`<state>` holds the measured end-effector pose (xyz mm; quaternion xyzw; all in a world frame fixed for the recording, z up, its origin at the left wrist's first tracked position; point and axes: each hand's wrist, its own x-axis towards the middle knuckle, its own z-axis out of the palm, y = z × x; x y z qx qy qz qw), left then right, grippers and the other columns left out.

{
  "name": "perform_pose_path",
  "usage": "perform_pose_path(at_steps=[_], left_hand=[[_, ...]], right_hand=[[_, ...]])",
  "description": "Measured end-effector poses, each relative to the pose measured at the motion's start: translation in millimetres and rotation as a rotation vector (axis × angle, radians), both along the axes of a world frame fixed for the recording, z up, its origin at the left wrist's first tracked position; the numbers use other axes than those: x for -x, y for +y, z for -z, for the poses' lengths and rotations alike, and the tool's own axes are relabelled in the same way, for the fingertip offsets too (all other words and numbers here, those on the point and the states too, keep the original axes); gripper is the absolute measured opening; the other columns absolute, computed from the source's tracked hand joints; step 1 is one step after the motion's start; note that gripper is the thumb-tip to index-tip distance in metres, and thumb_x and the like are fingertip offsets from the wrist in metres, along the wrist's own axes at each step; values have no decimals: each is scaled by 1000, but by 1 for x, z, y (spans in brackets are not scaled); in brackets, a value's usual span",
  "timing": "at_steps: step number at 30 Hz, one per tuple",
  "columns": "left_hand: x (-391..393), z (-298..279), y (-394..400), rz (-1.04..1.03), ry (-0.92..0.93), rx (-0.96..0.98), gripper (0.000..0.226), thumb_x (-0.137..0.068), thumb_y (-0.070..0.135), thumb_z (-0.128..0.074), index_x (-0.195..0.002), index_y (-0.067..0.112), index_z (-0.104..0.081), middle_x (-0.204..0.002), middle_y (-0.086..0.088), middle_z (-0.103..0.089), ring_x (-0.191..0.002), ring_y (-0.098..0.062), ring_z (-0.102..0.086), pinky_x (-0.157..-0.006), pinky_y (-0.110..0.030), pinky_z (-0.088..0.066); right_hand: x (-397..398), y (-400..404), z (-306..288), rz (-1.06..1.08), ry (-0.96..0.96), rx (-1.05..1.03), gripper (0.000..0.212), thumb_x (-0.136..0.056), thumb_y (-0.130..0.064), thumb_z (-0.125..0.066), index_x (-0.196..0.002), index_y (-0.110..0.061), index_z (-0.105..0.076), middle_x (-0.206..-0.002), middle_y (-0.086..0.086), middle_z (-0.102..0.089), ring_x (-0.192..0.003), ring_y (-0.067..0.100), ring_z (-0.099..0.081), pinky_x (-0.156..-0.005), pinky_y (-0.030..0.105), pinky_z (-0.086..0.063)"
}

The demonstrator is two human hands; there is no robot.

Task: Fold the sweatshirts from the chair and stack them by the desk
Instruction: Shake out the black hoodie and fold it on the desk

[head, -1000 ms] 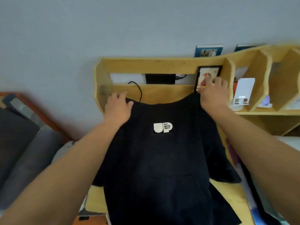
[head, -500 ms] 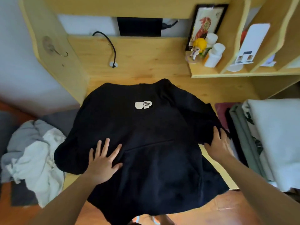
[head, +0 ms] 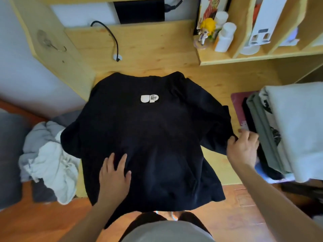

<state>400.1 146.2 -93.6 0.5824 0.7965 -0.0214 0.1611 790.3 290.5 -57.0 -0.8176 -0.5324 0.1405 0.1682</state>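
Black sweatshirt [head: 153,137] lay spread flat on the wooden desk [head: 157,46], white logo patch [head: 149,98] facing up, hem hanging over the near desk edge. Left hand [head: 114,179] rested palm-down on the lower front of the sweatshirt, fingers straight and slightly spread, pressing the fabric, gripping nothing. Right hand [head: 243,149] was at the sweatshirt's right sleeve, fingers curled and pinching the sleeve edge; hand somewhat motion-blurred, so exact finger placement unclear. The logo patch sat well ahead of the left hand, toward the desk back.

Just beside the right hand, on its outer side, was a stack of folded clothes [head: 288,130]: pale top layer, grey-green layer under it, dark one lower down. A maroon mat [head: 237,103] lay under that stack, ahead of the right hand.

Off to the outer side of the left hand, beyond the desk edge, was a heap of unfolded grey and white garments [head: 47,159]. Well ahead of both hands: black cable [head: 111,37] running to a hole in the desk, a small yellow-haired figurine [head: 206,30] and two white bottles [head: 224,37] on the shelf unit [head: 244,60]. Person's grey shirt [head: 166,231] visible at bottom edge, behind both hands.
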Motion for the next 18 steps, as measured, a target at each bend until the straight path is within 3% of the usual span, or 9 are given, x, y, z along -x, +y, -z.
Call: perform_pose_path(at_steps=[1, 3, 6, 9, 12, 14, 16, 18], left_hand=[[-5, 2, -18, -139, -51, 7, 66, -95, 36, -66, -155, 22, -41, -159, -24, -31, -146, -44, -28, -117, -57, -32], [-1, 7, -54, -440, -140, 39, 69, -95, 36, -67, -155, 17, -38, -158, -28, -29, -144, -46, -27, -115, -57, -31], [20, 14, -92, -802, -351, 21, 61, -101, 26, -59, -153, 6, -35, -151, -29, -39, -137, -45, -35, -110, -54, -32], [37, 14, -102, -981, -583, -23, 38, -108, 29, -43, -135, 3, -52, -128, -23, -58, -117, -43, -54, -96, -51, -43], [50, 9, -100, -1016, -712, 39, 30, -108, 29, -47, -101, 3, -59, -102, -26, -61, -96, -45, -61, -78, -41, -41], [57, 2, -98, -969, -643, 4, 22, -106, 20, -50, -98, 3, -59, -97, -21, -62, -93, -41, -61, -78, -41, -42], [67, -2, -100, -1013, -599, -79, 19, -106, 19, -50, -109, 2, -56, -100, -20, -61, -97, -41, -59, -80, -43, -43], [79, 2, -107, -1010, -660, -85, 25, -104, 29, -51, -112, 6, -54, -102, -19, -62, -98, -40, -59, -82, -47, -47]], right_hand=[[9, -21, 2, -147, -2, -87, 22, -95, -13, -55, -113, -2, -56, -114, 22, -49, -103, 43, -46, -87, 50, -40], [25, -60, 14, -404, 11, 13, 13, -96, -20, -57, -103, -8, -59, -102, 9, -51, -96, 35, -50, -80, 43, -44], [34, -99, 37, -342, 32, 324, 33, -98, -31, -57, -125, -13, -55, -117, 9, -53, -110, 32, -49, -90, 44, -46], [37, -106, 45, -304, -17, 332, 38, -99, -33, -57, -131, -13, -50, -123, 13, -51, -114, 35, -46, -93, 48, -46], [40, -97, 36, -419, -16, 330, 11, -102, -24, -49, -104, -13, -52, -106, 13, -60, -93, 36, -54, -72, 40, -43], [32, -92, 21, -313, 41, 194, 13, -103, -21, -45, -96, -13, -52, -97, 13, -62, -80, 36, -55, -66, 39, -39], [13, -95, 12, -36, 103, 68, 16, -103, -18, -45, -104, -6, -56, -100, 21, -62, -89, 43, -58, -71, 43, -40], [-3, -112, 16, 259, 167, 212, 21, -101, -13, -48, -115, -1, -58, -110, 30, -62, -103, 48, -58, -85, 46, -44]])
